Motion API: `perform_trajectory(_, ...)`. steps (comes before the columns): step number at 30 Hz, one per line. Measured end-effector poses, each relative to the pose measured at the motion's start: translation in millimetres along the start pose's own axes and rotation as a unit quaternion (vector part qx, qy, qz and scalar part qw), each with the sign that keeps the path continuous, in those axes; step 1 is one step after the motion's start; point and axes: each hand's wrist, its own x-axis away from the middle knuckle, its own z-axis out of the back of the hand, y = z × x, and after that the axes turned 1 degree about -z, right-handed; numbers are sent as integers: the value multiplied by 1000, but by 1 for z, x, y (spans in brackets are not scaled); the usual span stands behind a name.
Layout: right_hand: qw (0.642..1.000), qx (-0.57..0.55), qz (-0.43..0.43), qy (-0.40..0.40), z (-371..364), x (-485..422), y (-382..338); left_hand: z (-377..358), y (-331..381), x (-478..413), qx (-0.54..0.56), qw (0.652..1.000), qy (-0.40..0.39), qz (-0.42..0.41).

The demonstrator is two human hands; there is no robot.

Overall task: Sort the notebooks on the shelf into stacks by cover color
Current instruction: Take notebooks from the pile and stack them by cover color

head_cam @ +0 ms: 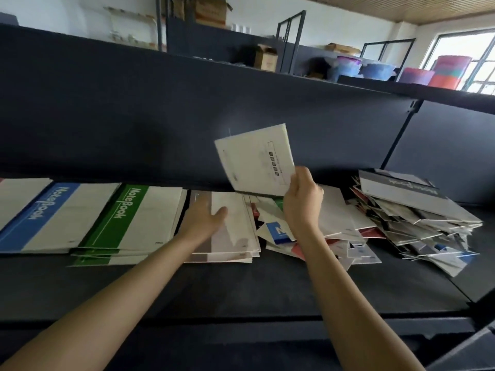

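Gripping a white notebook (pixel 255 159) by its lower corner, the right hand (pixel 302 199) lifts it above the jumbled pile (pixel 334 226); the left hand (pixel 206 219) rests flat, fingers relaxed, on the grey-banded stack (pixel 233 236) beside the green stack (pixel 128 223) on the shelf (pixel 241 285).

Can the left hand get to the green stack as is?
Probably yes. The left hand is open and empty over the grey stack, right next to the green stack, whose top is uncovered. Nothing stands between them. The right hand holds a notebook.

Label print on the held notebook (pixel 254 159) is too small to read. The left hand (pixel 206 218) is blurred. The blue stack (pixel 40 215) is cut by the left edge.
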Motion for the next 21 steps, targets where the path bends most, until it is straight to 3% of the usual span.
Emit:
perform_trajectory(3,990,-134,-46,-14,-16,6,-2,19,-9,-1,153,985,51,66)
perform_trajectory(6,972,-213,-89,-40,-35,13,-11,47,-24,1,268,958,88,49)
perform_trajectory(10,947,-275,-157,-59,-60,23,-27,90,-42,8,338,940,25,40)
perform_trajectory(12,950,-252,-166,-85,-70,27,-37,111,-46,9,357,934,22,20)
perform_trajectory(14,958,-205,-167,-109,-80,31,-49,126,-47,8,321,944,75,-29)
perform_trajectory(17,971,-183,-124,-88,-89,38,-68,140,-55,3,132,958,197,-163)
perform_trajectory(21,951,-269,50,-146,-97,52,-100,145,-75,9,-88,926,197,-311)
